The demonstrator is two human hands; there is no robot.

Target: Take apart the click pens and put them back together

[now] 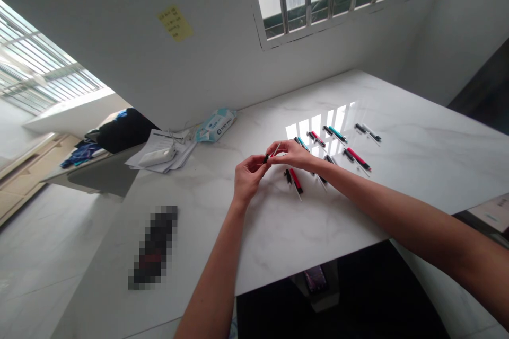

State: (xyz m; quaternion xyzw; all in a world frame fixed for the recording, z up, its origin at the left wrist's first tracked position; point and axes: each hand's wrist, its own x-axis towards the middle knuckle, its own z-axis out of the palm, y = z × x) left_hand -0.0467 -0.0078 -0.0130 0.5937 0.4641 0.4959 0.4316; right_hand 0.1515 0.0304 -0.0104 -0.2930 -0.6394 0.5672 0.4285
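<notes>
My left hand (247, 177) pinches a small black pen part (265, 158) above the white table. Close against it, my right hand (293, 154) grips a thin white pen refill (276, 149) between thumb and fingers; a bit of red shows beside the refill. Whether the parts in the two hands touch, I cannot tell. Just below my right hand lie a red pen barrel (296, 180) and a black pen piece (288, 176). Several more sets of pen parts, among them a teal barrel (338, 134) and another red barrel (357, 158), are spread behind and right of it.
A pack of wipes (217, 125) and papers (175, 165) with a white device (158, 156) lie at the table's (207, 212) back left. A pixelated dark object (155, 249) is at the left front. Below the front edge, a phone (315, 278) is visible.
</notes>
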